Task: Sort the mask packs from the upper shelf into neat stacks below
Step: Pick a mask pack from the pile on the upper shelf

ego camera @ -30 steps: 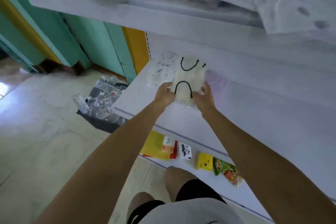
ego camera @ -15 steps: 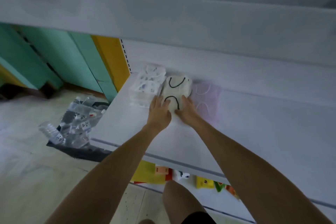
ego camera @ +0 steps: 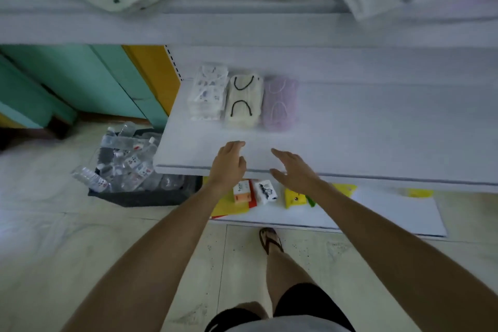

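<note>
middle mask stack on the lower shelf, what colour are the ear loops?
Black loops on the cream middle stack, clear in the head view.

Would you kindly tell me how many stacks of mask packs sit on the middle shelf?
3, side by side: patterned stack left, cream stack middle, lilac stack right.

Three mask stacks (ego camera: 244,98) on shelf (ego camera: 350,129); hands empty.

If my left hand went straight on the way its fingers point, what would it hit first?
Your left hand would probably meet the cream stack of mask packs with black ear loops; only bare white shelf lies between, though depth is unclear.
</note>
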Available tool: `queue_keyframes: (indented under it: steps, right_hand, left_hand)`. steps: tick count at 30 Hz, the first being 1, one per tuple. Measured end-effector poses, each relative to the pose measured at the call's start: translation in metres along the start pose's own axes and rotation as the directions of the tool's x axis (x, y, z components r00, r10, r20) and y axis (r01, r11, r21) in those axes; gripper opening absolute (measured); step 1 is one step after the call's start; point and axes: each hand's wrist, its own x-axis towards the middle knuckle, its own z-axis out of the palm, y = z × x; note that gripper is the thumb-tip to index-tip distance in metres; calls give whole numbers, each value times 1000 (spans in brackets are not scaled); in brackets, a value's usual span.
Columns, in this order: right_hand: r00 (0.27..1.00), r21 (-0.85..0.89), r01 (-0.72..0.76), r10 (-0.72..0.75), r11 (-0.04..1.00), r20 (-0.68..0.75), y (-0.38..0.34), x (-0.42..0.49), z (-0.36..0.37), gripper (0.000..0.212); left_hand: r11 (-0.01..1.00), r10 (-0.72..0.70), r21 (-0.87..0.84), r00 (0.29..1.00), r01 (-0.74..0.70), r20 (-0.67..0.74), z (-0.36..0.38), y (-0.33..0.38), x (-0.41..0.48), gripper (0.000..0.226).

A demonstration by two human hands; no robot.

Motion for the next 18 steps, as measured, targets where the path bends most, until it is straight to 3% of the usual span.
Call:
queue_keyframes:
  steps: [3,8,18]
  right_hand:
    - [999,-93,-39,42,995,30,4,-65,5,57]
    - [996,-182,-10,-7,983,-93,-8,-162,-30,52]
    - [852,-306,129,-263,943,-452,-40,-269,-165,49]
  left_hand:
    - [995,94,27,995,-95,42,-13,26,-39,43]
    - [948,317,33,948,-317,-8,-43,95,-91,41]
    - [747,658,119,704,-654,-267,-132,275,-108,39]
